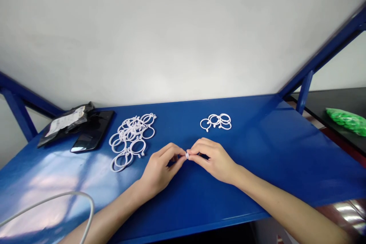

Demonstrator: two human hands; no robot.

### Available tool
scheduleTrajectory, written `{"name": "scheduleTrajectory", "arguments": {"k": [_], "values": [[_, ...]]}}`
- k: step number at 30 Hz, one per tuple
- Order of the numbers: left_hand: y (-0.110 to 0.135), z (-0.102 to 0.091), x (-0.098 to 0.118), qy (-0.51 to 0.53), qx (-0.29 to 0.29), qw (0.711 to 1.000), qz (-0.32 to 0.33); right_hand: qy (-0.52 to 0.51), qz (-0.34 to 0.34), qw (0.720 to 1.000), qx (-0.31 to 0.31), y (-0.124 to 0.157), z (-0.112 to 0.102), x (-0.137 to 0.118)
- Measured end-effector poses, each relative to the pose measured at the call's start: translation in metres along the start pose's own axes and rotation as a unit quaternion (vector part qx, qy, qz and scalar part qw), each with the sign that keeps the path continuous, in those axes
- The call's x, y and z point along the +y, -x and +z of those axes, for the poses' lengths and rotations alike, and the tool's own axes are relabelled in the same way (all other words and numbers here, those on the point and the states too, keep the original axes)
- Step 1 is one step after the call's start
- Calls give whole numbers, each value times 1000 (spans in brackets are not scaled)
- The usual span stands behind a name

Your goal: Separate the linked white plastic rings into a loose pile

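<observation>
My left hand (162,166) and my right hand (213,159) meet over the middle of the blue table. Both pinch a white plastic curtain ring (187,155) between thumb and fingertips. It shows only as a small white bit between the fingers, perhaps seen edge-on, with the rest hidden. Left of my left hand lies a loose, overlapping pile of white curtain rings (131,134), each with a small eyelet. Beyond my right hand a smaller group of the same rings (214,119) lies flat on the table.
A black phone (93,131) and a black plastic package with a white label (67,122) lie at the back left. A white cable (71,193) loops across the front left. Blue frame bars (304,91) flank the blue table (257,137). A green bag (347,121) sits on a shelf at right.
</observation>
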State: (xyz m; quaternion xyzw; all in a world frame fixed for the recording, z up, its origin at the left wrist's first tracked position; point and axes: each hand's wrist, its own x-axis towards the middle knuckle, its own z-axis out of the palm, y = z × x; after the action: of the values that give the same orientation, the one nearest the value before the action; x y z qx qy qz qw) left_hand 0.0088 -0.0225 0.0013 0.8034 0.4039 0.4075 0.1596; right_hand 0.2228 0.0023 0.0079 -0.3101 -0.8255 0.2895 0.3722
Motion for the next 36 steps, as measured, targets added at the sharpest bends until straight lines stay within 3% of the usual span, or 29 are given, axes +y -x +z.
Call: {"name": "scheduleTrajectory", "arguments": {"k": [7, 23, 28, 32, 36], "values": [[5, 3, 2, -52, 44, 994, 82, 10, -62, 998, 16, 0, -1, -4], [13, 5, -5, -117, 34, 980, 157, 66, -110, 992, 2, 4, -1, 1], [8, 7, -7, -121, 30, 979, 164, 82, -115, 990, 2, 4, 1, 5], [-3, 1, -11, -127, 16, 979, 159, 93, -68, 993, 16, 0, 4, 6], [-12, -15, -26, -264, 38, 959, 92, 133, -56, 989, 45, -6, -2, 11]]}}
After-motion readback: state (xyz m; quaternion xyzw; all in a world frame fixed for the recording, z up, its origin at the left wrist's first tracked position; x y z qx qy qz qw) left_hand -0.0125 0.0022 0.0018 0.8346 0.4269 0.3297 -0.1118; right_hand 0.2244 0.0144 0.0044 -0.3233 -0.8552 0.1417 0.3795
